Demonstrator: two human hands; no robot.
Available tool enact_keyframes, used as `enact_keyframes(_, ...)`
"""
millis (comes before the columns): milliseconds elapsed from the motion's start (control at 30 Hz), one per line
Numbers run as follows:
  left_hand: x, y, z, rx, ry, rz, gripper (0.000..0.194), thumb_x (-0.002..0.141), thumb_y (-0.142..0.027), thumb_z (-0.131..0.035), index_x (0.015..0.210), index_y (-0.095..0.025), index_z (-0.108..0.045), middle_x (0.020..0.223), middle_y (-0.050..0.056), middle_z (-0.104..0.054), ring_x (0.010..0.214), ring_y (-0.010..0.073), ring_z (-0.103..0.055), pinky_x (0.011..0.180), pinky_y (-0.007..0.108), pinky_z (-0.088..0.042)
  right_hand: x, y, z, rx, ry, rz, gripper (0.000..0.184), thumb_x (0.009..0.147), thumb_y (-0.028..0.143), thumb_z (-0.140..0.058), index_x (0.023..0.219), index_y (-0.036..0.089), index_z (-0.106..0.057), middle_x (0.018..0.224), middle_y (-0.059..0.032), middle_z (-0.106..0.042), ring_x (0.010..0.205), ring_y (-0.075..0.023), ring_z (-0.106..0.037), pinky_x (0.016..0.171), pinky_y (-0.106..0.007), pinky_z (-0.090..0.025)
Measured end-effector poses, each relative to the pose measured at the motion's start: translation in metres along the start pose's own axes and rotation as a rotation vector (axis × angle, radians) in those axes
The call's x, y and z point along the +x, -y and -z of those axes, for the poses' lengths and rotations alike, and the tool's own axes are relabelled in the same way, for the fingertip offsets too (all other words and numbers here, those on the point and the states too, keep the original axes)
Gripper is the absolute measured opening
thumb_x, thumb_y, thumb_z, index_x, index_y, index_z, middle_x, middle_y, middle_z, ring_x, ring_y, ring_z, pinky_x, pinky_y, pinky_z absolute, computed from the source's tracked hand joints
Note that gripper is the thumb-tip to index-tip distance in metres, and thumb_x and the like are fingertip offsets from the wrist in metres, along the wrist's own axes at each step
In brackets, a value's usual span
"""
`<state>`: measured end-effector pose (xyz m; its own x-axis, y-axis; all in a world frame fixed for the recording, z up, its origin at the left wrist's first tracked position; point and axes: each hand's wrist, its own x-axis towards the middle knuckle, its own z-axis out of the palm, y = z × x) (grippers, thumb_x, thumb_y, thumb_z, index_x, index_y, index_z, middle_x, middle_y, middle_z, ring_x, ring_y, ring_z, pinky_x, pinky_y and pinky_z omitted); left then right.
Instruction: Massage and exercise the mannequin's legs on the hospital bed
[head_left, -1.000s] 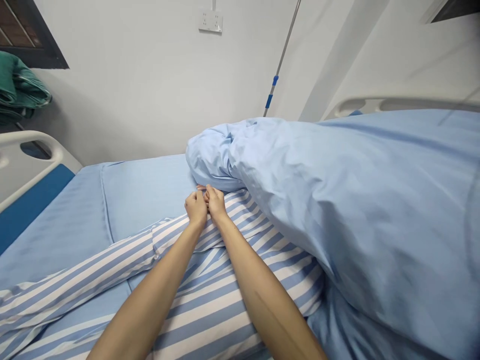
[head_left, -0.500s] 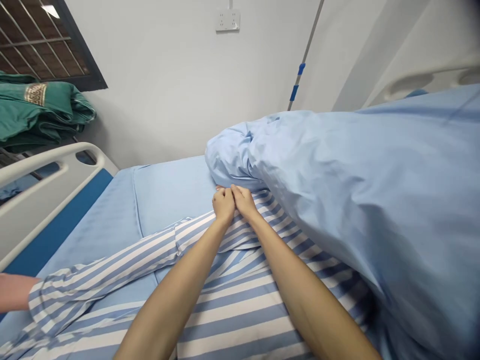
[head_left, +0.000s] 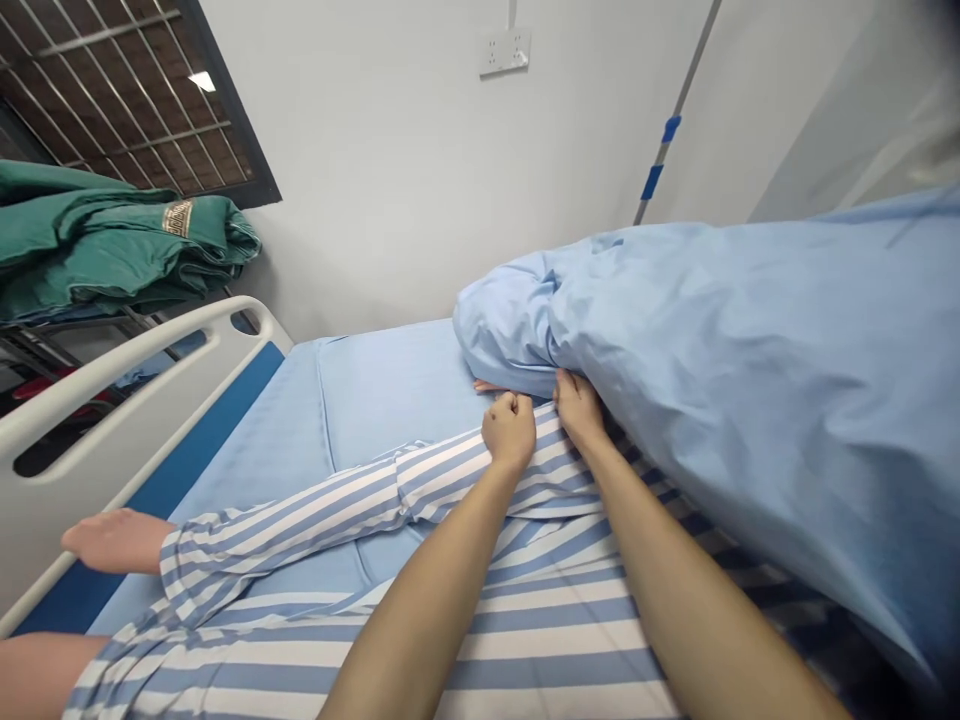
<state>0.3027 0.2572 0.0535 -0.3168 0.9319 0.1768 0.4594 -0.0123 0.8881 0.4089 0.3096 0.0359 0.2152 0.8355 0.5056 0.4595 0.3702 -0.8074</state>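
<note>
My left hand (head_left: 509,428) is closed like a fist above the striped trousers (head_left: 442,470), just below the blue quilt (head_left: 675,310). What it holds, if anything, is hidden. My right hand (head_left: 579,408) lies a little to its right, its fingers bent at the quilt's lower edge and closed on the fabric there, the tips partly hidden. The trousers are on a figure lying on the bed; a bare foot (head_left: 120,540) sticks out at the left. Pinkish fingers (head_left: 489,386) show from under the quilt beside my left hand.
Light blue sheet (head_left: 382,370) covers the mattress. At the left stands the bed's white and blue end board (head_left: 172,340), with folded green cloth (head_left: 127,240) beyond it. A pole with blue clips (head_left: 663,150) leans by the wall under a socket plate's level (head_left: 505,52).
My hands, side by side and touching before, are now apart; the right one has moved right along the quilt's edge. The view has swung left, showing more of the foot and end board.
</note>
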Motion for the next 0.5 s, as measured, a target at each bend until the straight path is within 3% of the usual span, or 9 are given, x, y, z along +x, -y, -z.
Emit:
enact_keyframes(133, 0.005, 0.006, 0.019, -0.131, 0.225, -0.084, 0.029, 0.076, -0.03, -0.041, 0.05, -0.019, -0.037, 0.05, -0.004, -0.037, 0.055, 0.0096, -0.036, 0.054, 0.023, -0.025, -0.001, -0.01, -0.004, -0.04, -0.003, 0.006, 0.042, 0.085, 0.048, -0.03, 0.053, 0.021, -0.038, 0.048, 0.0008, -0.042, 0.052, -0.0139, -0.04, 0.057, -0.029, -0.034)
enact_keyframes(233, 0.002, 0.021, 0.062, -0.119, 0.301, -0.116, 0.031, 0.075, -0.032, -0.042, 0.047, -0.019, -0.035, 0.047, -0.005, -0.031, 0.052, 0.0087, -0.033, 0.052, 0.023, -0.024, -0.004, -0.003, -0.005, -0.067, 0.027, 0.031, 0.043, 0.084, 0.05, -0.029, 0.055, 0.021, -0.041, 0.051, -0.0021, -0.048, 0.054, -0.0152, -0.043, 0.057, -0.028, -0.035)
enact_keyframes(333, -0.016, 0.052, 0.134, -0.028, 0.205, -0.057, 0.034, 0.076, -0.035, -0.042, 0.047, -0.019, -0.032, 0.047, -0.006, -0.028, 0.051, 0.0082, -0.03, 0.051, 0.023, -0.023, -0.007, 0.003, -0.005, -0.143, 0.071, 0.046, 0.045, 0.084, 0.051, -0.027, 0.059, 0.019, -0.045, 0.056, -0.0055, -0.053, 0.057, -0.0164, -0.045, 0.056, -0.028, -0.035)
enact_keyframes(500, -0.065, 0.124, 0.276, 0.055, 0.058, 0.052, 0.037, 0.076, -0.043, -0.042, 0.049, -0.02, -0.031, 0.048, -0.006, -0.03, 0.05, 0.0084, -0.031, 0.052, 0.023, -0.025, -0.012, 0.005, -0.004, -0.343, 0.146, 0.051, 0.043, 0.085, 0.049, -0.026, 0.061, 0.019, -0.047, 0.058, -0.0079, -0.056, 0.055, -0.0166, -0.045, 0.053, -0.028, -0.03)
